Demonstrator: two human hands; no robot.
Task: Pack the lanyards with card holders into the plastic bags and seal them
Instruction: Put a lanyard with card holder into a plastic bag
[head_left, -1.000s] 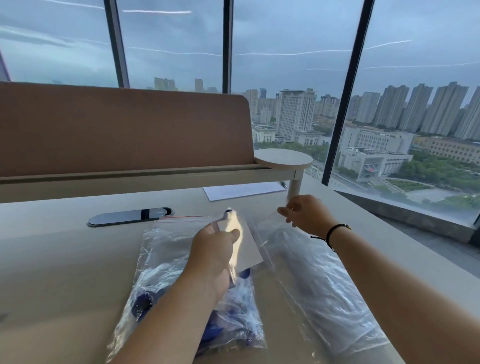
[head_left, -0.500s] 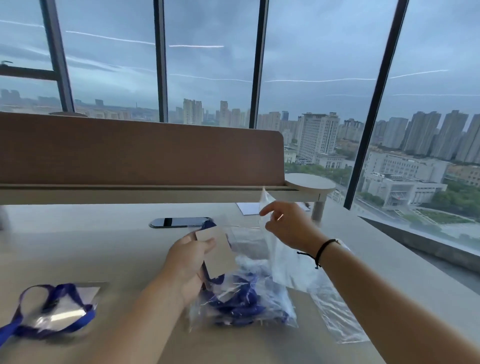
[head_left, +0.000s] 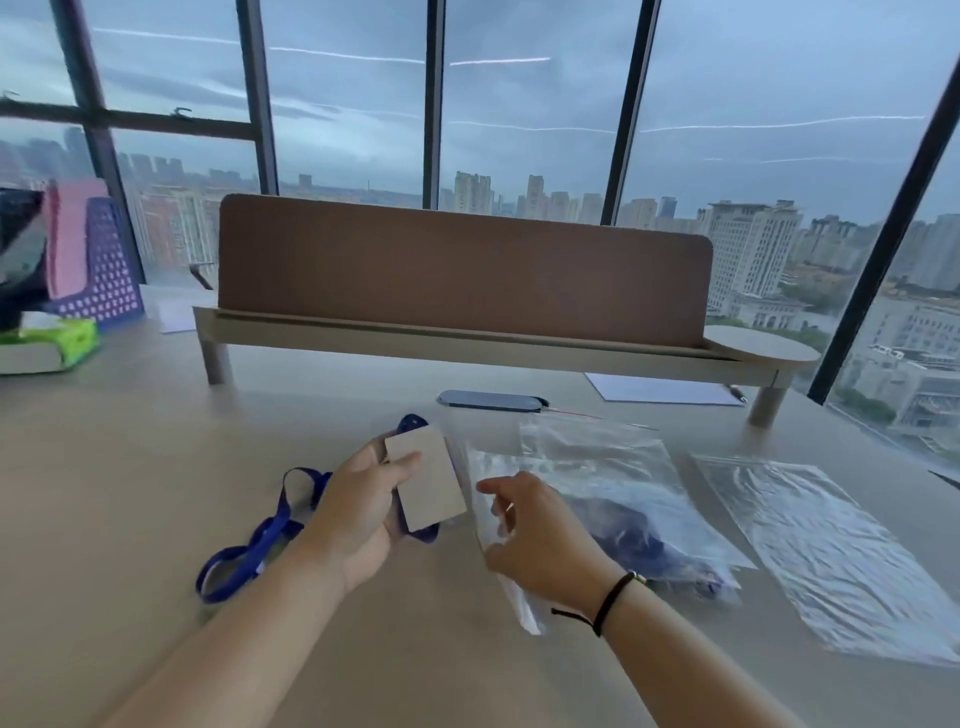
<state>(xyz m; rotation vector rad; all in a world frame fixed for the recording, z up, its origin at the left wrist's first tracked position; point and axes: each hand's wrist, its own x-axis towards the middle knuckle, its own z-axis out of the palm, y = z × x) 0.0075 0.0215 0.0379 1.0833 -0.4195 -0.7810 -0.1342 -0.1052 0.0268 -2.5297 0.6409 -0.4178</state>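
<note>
My left hand (head_left: 358, 514) grips a card holder (head_left: 428, 480), a pale rectangle, with its blue lanyard (head_left: 254, 545) trailing left and down onto the desk. My right hand (head_left: 540, 535) pinches an empty clear plastic bag (head_left: 511, 592) that hangs below the fingers just right of the card holder. Behind that hand, a filled plastic bag (head_left: 623, 499) with blue lanyards inside lies flat on the desk. Further right lies another clear bag (head_left: 821, 545), flat and apparently empty.
A brown desk divider with a shelf (head_left: 462, 280) crosses the back of the desk (head_left: 130, 493). A dark oval cable port (head_left: 491, 401) and white paper (head_left: 665, 389) lie in front of it. At far left stand a purple basket (head_left: 104, 270) and a green tissue pack (head_left: 62, 338).
The view has swung left and pulled back. My right hand dropped from near the divider to beside the card holder, carrying a clear bag. The left hand still holds the card holder.
</note>
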